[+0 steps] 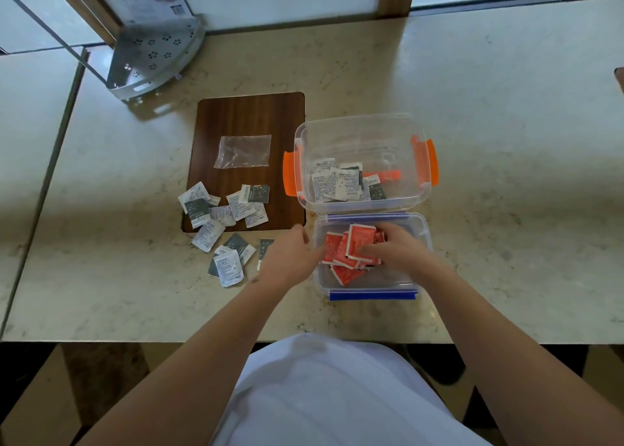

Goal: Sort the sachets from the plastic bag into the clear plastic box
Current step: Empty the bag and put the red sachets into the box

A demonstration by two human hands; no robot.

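An empty clear plastic bag [243,151] lies flat on a dark wooden board [250,118]. Several white and dark green sachets [223,209] are scattered over the board's near edge and the counter in front of it. A clear box with orange clips [418,135] holds several white sachets [341,182]. Nearer me, a clear box with blue clips [371,295] holds several red sachets [347,253]. My right hand [398,246] is inside this box, fingers closed on red sachets. My left hand [290,256] rests at the box's left wall, fingers loosely curled, with nothing visibly in it.
A metal corner rack [155,57] stands at the back left of the marble counter [506,108], with a printed sign behind it. Windows run along the back. The counter's front edge is close to my body.
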